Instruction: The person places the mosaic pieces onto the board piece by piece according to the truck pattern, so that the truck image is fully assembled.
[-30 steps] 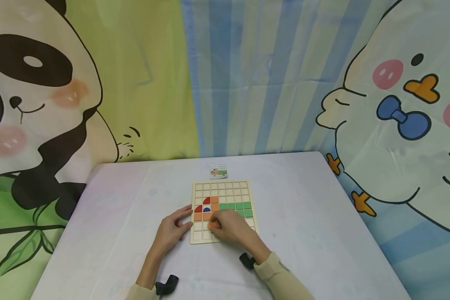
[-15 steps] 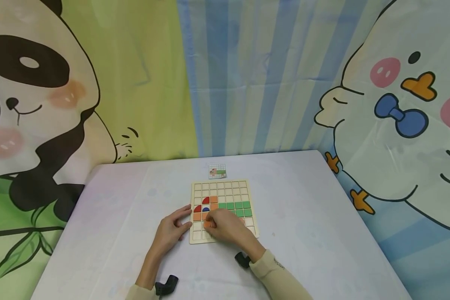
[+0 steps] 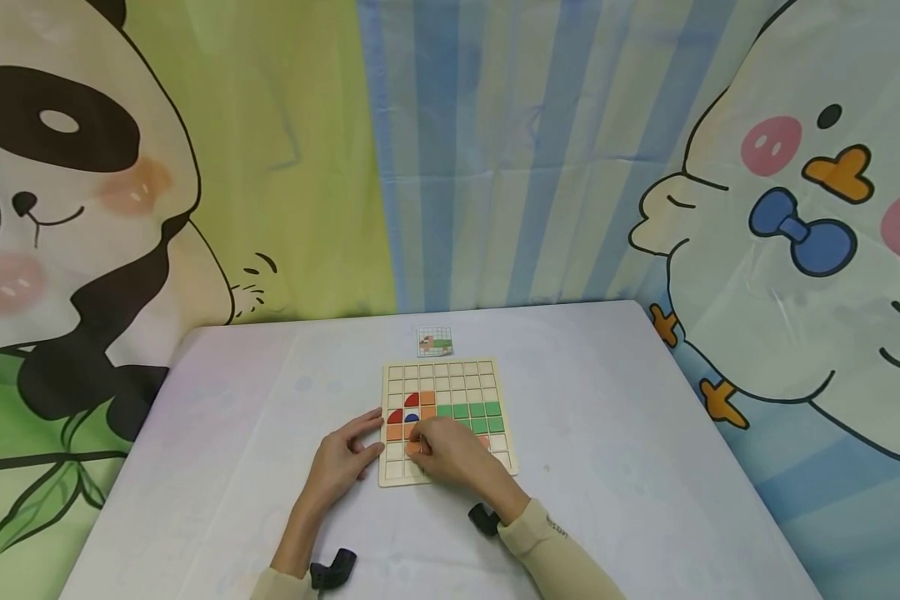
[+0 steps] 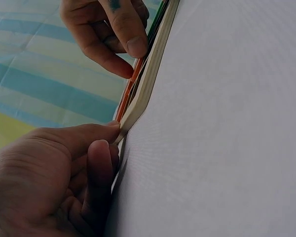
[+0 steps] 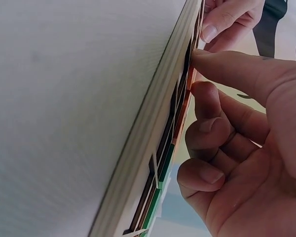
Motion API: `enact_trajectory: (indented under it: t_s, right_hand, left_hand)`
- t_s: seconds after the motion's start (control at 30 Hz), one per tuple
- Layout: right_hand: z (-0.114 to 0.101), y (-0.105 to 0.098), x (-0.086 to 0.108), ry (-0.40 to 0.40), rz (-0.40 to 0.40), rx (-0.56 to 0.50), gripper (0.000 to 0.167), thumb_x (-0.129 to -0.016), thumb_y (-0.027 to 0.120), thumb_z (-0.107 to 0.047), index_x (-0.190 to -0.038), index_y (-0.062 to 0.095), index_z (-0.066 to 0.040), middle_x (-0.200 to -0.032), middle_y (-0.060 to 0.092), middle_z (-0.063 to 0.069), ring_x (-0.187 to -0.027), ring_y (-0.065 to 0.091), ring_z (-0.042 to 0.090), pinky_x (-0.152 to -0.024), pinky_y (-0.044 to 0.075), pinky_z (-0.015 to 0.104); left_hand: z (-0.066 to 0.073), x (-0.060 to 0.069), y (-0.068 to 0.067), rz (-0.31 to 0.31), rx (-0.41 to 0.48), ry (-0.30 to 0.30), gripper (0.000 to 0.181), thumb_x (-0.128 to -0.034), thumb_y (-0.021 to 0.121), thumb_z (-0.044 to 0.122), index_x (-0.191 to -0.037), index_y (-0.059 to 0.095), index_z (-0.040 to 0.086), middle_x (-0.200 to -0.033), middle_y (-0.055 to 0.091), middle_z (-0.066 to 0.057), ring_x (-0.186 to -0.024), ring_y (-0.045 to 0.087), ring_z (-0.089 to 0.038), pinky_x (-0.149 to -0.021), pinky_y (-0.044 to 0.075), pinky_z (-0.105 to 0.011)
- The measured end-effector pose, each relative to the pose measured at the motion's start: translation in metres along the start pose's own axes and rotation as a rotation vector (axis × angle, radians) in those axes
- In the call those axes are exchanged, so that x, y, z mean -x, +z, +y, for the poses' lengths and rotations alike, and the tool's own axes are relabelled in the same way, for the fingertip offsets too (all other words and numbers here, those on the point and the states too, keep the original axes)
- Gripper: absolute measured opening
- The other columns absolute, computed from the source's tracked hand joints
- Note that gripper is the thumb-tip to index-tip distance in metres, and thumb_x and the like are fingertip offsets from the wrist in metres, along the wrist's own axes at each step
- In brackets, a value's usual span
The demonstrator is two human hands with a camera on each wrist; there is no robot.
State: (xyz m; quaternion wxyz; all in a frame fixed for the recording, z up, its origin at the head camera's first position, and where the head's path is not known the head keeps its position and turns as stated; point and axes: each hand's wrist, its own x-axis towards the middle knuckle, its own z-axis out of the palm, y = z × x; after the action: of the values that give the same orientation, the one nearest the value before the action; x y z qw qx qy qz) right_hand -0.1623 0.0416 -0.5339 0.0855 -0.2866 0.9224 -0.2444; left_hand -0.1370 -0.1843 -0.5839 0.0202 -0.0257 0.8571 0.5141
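Observation:
A wooden grid board [image 3: 392, 477] lies on the white table, with orange tiles [image 3: 428, 398], red curved pieces [image 3: 395, 416], a blue-and-white piece [image 3: 412, 417] and green tiles [image 3: 477, 411] in its cells. My right hand [image 3: 453, 454] is over its lower middle, thumb and forefinger pinching an orange tile [image 3: 413, 448] down at a cell. The hand hides several cells behind it. On the board's left side my left hand [image 3: 337, 458] touches the edge with forefinger and thumb spread apart; in the left wrist view its thumb [image 4: 101, 130] meets the rim.
A small picture card [image 3: 434, 342] with a coloured grid pattern lies just beyond the board's far edge. Black wrist camera mounts [image 3: 333, 570] sit on both forearms. A printed cloth [image 3: 487, 167] hangs behind the table [image 3: 630, 433].
My right hand has shifted slightly left with the orange tile, then stayed nearly still over the cell. The left hand has kept its place at the board's edge.

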Motion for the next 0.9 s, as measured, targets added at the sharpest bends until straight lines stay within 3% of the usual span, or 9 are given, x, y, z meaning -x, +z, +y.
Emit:
enact_trajectory:
  t_s: [0.07,0.23,0.5,0.6,0.73,0.9]
  right_hand:
    - [0.0,0.0,0.0,0.0,0.0,-0.002,0.019,-0.099,0.076,-0.024,-0.111,0.078,-0.01,-0.074,0.056,-0.01,-0.063,0.047,0.002,-0.055,0.039,0.017]
    - [0.0,0.001,0.0,-0.001,0.001,-0.001,0.017,-0.099,0.077,-0.024,-0.11,0.078,-0.01,-0.075,0.058,-0.01,-0.064,0.048,0.002,-0.056,0.04,0.018]
    - [0.0,0.0,0.001,-0.02,0.005,0.001,0.017,-0.099,0.077,-0.023,-0.11,0.079,-0.011,-0.076,0.061,-0.009,-0.064,0.049,0.001,-0.057,0.042,0.016]
    - [0.0,0.0,0.003,-0.028,0.01,-0.007,0.017,-0.099,0.076,-0.024,-0.11,0.079,-0.011,-0.077,0.062,-0.009,-0.063,0.049,0.0,-0.056,0.041,0.016]
    - [0.002,-0.001,0.006,-0.041,0.031,0.003,0.019,-0.1,0.075,-0.027,-0.11,0.079,-0.011,-0.076,0.063,-0.01,-0.062,0.047,0.0,-0.056,0.04,0.017]
    - [0.006,-0.005,0.012,-0.027,0.046,0.04,0.018,-0.099,0.074,-0.028,-0.107,0.078,-0.012,-0.071,0.057,-0.011,-0.061,0.045,0.002,-0.056,0.038,0.018]
  left_hand:
    - [0.0,0.0,0.0,-0.001,-0.001,-0.005,0.05,-0.092,0.082,0.013,-0.14,0.07,0.022,-0.078,0.07,-0.003,-0.047,0.053,-0.012,-0.047,0.042,-0.025]
    - [0.0,-0.001,0.0,-0.001,0.004,-0.01,0.049,-0.0922,0.082,0.014,-0.14,0.071,0.022,-0.09,0.074,0.0,-0.048,0.053,-0.012,-0.047,0.042,-0.025]
    - [0.002,0.0,0.0,0.0,0.006,-0.017,0.05,-0.0927,0.082,0.014,-0.14,0.07,0.023,-0.077,0.069,-0.004,-0.048,0.053,-0.012,-0.047,0.042,-0.025]
    - [0.002,0.001,0.0,-0.005,0.017,-0.014,0.051,-0.0927,0.081,0.013,-0.141,0.07,0.021,-0.086,0.073,-0.005,-0.049,0.053,-0.012,-0.046,0.043,-0.025]
    - [0.002,0.001,0.0,-0.011,0.028,-0.005,0.05,-0.0927,0.081,0.011,-0.141,0.069,0.019,-0.115,0.078,-0.001,-0.05,0.053,-0.011,-0.046,0.044,-0.025]
    - [0.002,0.001,0.0,-0.004,0.018,0.004,0.049,-0.0926,0.081,0.012,-0.14,0.07,0.018,-0.142,0.071,0.004,-0.051,0.054,-0.011,-0.047,0.045,-0.025]
